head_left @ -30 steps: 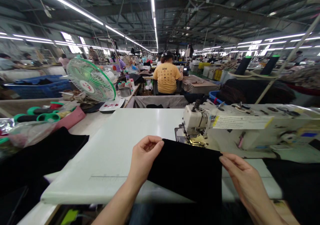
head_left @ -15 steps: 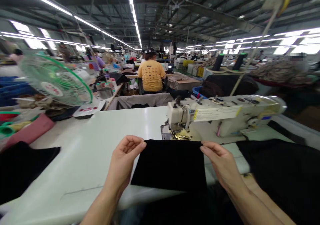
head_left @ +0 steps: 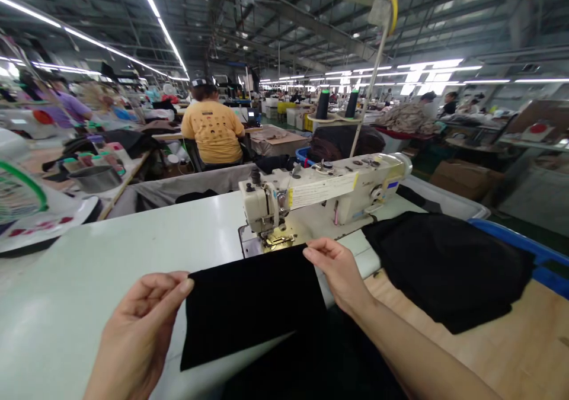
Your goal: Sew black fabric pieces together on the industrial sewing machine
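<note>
A flat piece of black fabric (head_left: 251, 302) lies over the near edge of the white sewing table (head_left: 111, 252). My left hand (head_left: 137, 323) pinches its top left corner. My right hand (head_left: 338, 269) pinches its top right corner, just in front of the presser foot of the cream sewing machine (head_left: 311, 198). Both hands are closed on the cloth and stretch its upper edge between them.
A pile of black fabric (head_left: 444, 264) lies to the right on a wooden surface beside a blue-rimmed bin (head_left: 515, 240). A green-rimmed fan (head_left: 18, 192) stands at far left. A person in a yellow shirt (head_left: 213, 130) sits ahead with their back to me. Thread cones (head_left: 323, 104) stand behind the machine.
The view has swung to the right, so the fan slid off to the left and the black pile came into view. Both hands keep holding the cloth, now nearer the machine's foot.
</note>
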Motion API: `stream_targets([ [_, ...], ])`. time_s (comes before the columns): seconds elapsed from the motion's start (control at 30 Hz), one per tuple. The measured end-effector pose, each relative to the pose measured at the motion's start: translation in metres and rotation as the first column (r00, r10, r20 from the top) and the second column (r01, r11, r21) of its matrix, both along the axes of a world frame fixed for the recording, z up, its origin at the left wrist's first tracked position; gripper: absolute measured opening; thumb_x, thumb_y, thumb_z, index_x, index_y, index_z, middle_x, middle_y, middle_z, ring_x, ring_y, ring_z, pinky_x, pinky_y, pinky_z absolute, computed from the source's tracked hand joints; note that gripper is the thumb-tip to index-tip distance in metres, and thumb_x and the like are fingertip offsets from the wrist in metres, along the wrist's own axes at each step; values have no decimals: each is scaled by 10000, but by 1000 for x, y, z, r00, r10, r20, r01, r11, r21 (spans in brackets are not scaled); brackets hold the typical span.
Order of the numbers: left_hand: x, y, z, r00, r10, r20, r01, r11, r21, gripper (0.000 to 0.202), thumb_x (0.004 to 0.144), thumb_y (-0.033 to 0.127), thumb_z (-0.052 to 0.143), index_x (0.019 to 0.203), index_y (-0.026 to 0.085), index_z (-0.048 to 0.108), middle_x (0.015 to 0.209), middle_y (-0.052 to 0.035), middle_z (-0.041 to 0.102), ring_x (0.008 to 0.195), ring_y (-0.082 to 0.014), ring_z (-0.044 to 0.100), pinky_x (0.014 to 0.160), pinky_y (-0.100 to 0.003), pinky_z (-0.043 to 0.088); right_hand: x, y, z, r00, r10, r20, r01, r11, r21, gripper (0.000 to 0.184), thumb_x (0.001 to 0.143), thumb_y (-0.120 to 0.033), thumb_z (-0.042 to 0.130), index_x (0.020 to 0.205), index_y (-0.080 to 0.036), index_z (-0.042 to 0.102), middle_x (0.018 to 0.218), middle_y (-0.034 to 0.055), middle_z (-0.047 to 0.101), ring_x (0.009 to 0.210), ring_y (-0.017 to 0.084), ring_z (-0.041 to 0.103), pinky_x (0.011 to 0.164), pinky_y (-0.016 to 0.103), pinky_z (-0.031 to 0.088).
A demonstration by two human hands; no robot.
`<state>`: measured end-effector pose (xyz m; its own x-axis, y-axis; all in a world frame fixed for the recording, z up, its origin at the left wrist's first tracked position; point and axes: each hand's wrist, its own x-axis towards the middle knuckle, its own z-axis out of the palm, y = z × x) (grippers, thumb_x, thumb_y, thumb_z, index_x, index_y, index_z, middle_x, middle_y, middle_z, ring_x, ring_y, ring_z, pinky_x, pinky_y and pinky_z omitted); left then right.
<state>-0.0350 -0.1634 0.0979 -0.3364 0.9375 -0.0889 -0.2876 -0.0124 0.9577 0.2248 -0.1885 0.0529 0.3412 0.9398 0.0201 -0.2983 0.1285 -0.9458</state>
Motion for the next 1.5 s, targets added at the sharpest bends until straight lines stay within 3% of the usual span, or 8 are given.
stream_targets([
  [0.33,-39,-5,6,951,42,-307,23,979,203,294,475,237,863,631,242,613,784,30,713,800,-166,658,731,-214,583,-11,-14,13,967,232,105,-238,970,46,247,700,-218,765,857,-217,574,828,-35,615,788,128,560,774,267,444],
  [0.43,-41,5,49,726,160,-669,147,914,379,159,680,337,770,709,238,650,854,41,721,802,-170,645,814,-303,528,-29,-31,20,871,395,292,-410,912,-11,202,710,-149,663,843,-217,527,809,-39,569,768,131,540,764,278,445],
  [0.53,-21,37,68,390,42,-920,408,888,214,49,695,168,705,672,205,682,712,27,686,701,-166,611,720,-269,457,-48,-48,14,766,485,422,-505,860,-70,179,714,-110,594,816,-220,497,781,-42,535,749,134,538,738,277,457],
  [0.67,14,85,12,144,-217,-965,653,754,-72,204,678,17,566,627,210,609,631,23,630,640,-173,578,647,-272,414,-56,-60,-25,659,443,608,-456,878,-146,144,770,-81,582,778,-216,534,756,-28,576,750,149,575,716,279,477],
  [0.8,34,99,-66,171,-239,-956,643,762,-75,157,715,58,545,679,208,569,706,-11,651,684,-191,602,667,-292,439,-39,-58,-65,476,282,833,-472,881,-29,179,820,-36,574,844,-213,583,838,11,635,804,176,619,751,304,499],
  [0.9,38,94,-92,209,-222,-952,613,789,-49,108,751,116,549,719,215,518,733,-21,625,702,-194,591,673,-299,446,-25,-56,-75,313,107,944,-553,828,90,227,841,3,519,926,-201,571,886,44,642,838,195,607,766,322,506],
  [1.2,42,91,-95,217,-155,-964,583,812,0,151,746,91,514,688,226,479,704,-20,538,717,-208,536,725,-337,424,-15,-48,-71,58,-117,991,-626,769,128,169,882,-45,472,901,-184,565,830,47,624,770,200,542,712,336,450],
  [1.5,62,115,-103,370,-229,-900,518,855,-5,168,728,146,562,734,239,422,675,32,541,632,-155,540,633,-285,433,-12,-42,-65,153,-115,982,-563,806,182,184,865,-39,477,896,-190,577,893,60,625,847,208,547,761,348,460],
])
